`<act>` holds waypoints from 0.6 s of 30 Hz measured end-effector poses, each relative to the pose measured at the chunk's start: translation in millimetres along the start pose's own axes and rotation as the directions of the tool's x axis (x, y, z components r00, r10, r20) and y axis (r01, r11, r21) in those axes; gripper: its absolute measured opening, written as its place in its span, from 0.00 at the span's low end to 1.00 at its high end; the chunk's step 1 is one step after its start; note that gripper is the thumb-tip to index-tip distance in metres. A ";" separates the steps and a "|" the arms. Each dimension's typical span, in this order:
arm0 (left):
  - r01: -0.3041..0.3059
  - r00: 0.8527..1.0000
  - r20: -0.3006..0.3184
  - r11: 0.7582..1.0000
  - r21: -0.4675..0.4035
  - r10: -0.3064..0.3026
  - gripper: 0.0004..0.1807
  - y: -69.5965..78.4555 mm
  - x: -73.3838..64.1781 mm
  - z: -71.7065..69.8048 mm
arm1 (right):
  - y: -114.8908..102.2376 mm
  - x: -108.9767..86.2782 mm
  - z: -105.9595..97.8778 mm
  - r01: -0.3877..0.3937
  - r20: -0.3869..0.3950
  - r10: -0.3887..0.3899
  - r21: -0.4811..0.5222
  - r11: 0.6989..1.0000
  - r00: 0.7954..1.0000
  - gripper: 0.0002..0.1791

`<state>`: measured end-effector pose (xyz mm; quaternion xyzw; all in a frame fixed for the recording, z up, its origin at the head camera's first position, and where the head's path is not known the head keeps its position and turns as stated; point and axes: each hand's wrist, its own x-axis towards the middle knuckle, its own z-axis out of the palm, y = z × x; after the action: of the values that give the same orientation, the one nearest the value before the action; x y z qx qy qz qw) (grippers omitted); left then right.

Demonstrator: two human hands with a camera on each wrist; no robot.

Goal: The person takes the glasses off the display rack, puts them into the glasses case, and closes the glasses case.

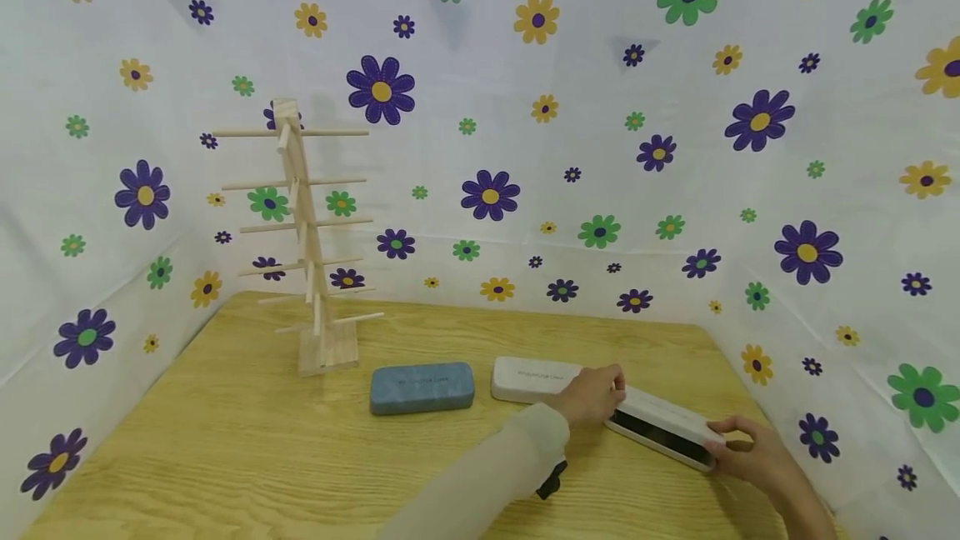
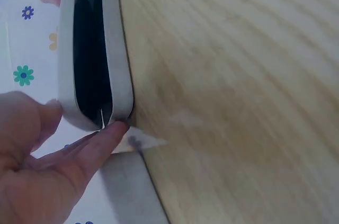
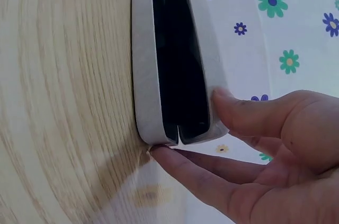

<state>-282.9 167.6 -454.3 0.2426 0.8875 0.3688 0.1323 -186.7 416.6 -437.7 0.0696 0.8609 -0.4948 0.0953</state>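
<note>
A white glasses case (image 1: pixel 667 412) sits on the table at the right, its lid part-way raised and its dark inside showing. My left hand (image 1: pixel 588 397) holds the case's left end; in the left wrist view its thumb lies at the lid and its fingers touch the lower half. At the other end, my right hand (image 1: pixel 753 457) grips with the thumb on the lid (image 3: pixel 206 60) and fingers under the base's end. What lies in the dark interior (image 3: pixel 180 65) is hard to make out. Partly behind the left hand is a second white glasses case (image 1: pixel 525 377), closed.
A closed blue glasses case (image 1: pixel 422 390) lies at mid-table. Farther left stands a wooden rack (image 1: pixel 303 215) with several pegs sticking out sideways. White cloth (image 1: pixel 465 157) with printed flowers hangs behind and beside the wooden table (image 1: pixel 247 457).
</note>
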 end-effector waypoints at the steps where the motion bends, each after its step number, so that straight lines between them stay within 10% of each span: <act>1: 0.007 1.000 -0.007 1.000 -0.011 -0.007 0.05 0.2 -0.5 1.1 | 0.4 -0.1 0.5 0.008 0.002 -0.008 -0.011 1.000 1.000 0.21; 18: -0.044 0.986 -0.165 0.999 -0.026 0.039 0.07 -11.6 -9.3 10.9 | 8.9 9.3 4.5 -0.117 -0.136 0.086 -0.242 0.963 0.987 0.15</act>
<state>-274.4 162.0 -469.7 0.2277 0.8846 0.4034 0.0546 -193.4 417.4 -449.5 0.1318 0.9159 -0.3717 0.0750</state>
